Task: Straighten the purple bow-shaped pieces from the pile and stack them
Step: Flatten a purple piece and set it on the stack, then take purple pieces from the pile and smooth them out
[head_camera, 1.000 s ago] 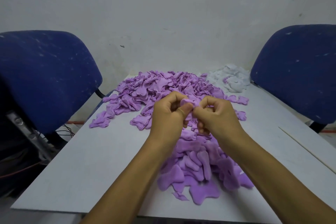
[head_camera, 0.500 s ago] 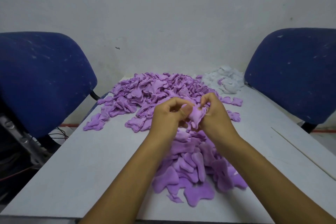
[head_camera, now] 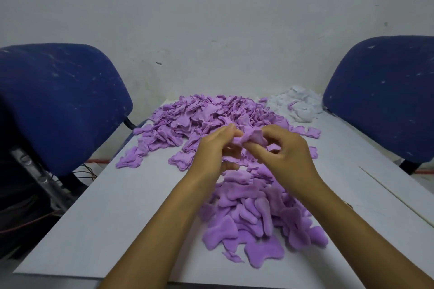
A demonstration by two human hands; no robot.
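One crumpled purple bow-shaped piece [head_camera: 252,138] is held up between both hands above the middle of the table. My left hand [head_camera: 215,151] pinches its left end, my right hand [head_camera: 285,155] pinches its right end. Behind them spreads a large loose pile of purple pieces [head_camera: 206,116] reaching the far edge. Under my forearms, close to me, lies a heap of flattened purple pieces [head_camera: 256,216], overlapping one another.
The white table [head_camera: 112,206] carries a small heap of white pieces [head_camera: 299,105] at the far right. A blue chair [head_camera: 58,101] stands at the left, another blue chair [head_camera: 385,91] at the right. Cables lie on the floor at the left.
My hands have moved slightly apart and the fingers have loosened, so the purple piece between them is stretched wider than before.
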